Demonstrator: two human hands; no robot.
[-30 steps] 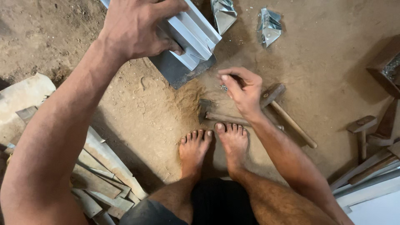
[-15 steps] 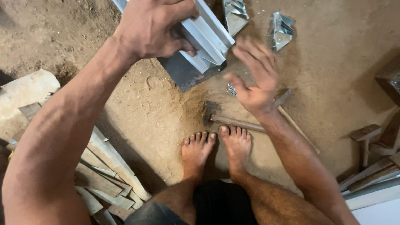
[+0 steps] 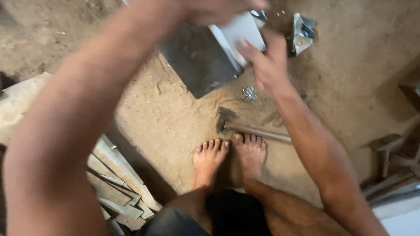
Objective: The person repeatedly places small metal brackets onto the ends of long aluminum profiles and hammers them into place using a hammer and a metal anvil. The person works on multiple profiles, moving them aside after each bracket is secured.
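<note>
While your left hand (image 3: 214, 9) clamps the pale, ridged metal channel piece (image 3: 239, 30) at the top of view, your right hand (image 3: 267, 65) touches its lower end with fingers loose, its long axis slanting down-left toward the sandy floor (image 3: 166, 118).

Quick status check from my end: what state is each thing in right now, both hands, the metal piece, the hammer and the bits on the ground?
left hand: raised at the top edge, blurred, gripping the metal channel piece.
right hand: fingers on the piece's lower end; grip unclear.
metal channel piece: lifted off the ground, tilted.
hammer: lying flat on the dirt by the toes, untouched.
small pile of nails: loose on the dirt.
crumpled metal scrap: lying on the ground.
</note>
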